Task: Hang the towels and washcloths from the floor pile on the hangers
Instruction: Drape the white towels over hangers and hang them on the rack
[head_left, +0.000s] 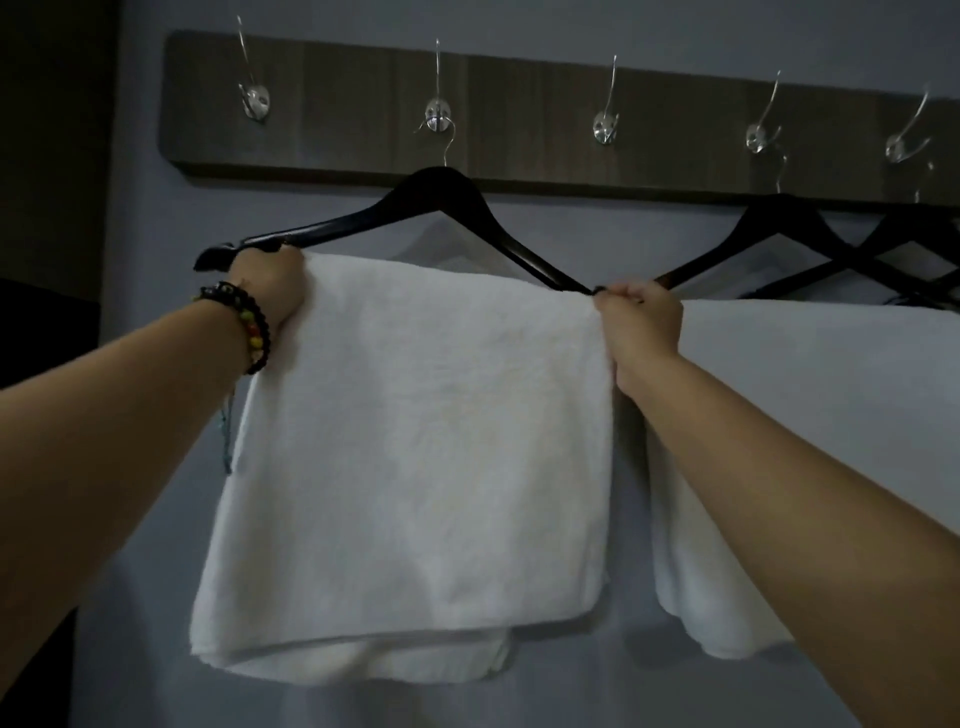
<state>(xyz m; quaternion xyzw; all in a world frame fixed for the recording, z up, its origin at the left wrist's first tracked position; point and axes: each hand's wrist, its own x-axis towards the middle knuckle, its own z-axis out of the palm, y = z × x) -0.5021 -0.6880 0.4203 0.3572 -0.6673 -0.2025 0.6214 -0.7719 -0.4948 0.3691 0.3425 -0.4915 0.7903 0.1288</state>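
Observation:
A white towel (415, 457) hangs folded over the bar of a black wooden hanger (441, 195), which hangs from the second metal hook (439, 117) of a wall rack. My left hand (272, 291) grips the towel's top left corner at the hanger's left end. My right hand (641, 322) pinches the towel's top right corner at the hanger's right tip. A second white towel (810, 395) hangs on another black hanger (779, 218) to the right, partly hidden by my right arm.
A dark wooden rack board (519, 88) with several silver hooks runs across the grey wall. A third black hanger (914, 244) overlaps at the far right. A dark area lies at the far left. The floor pile is out of view.

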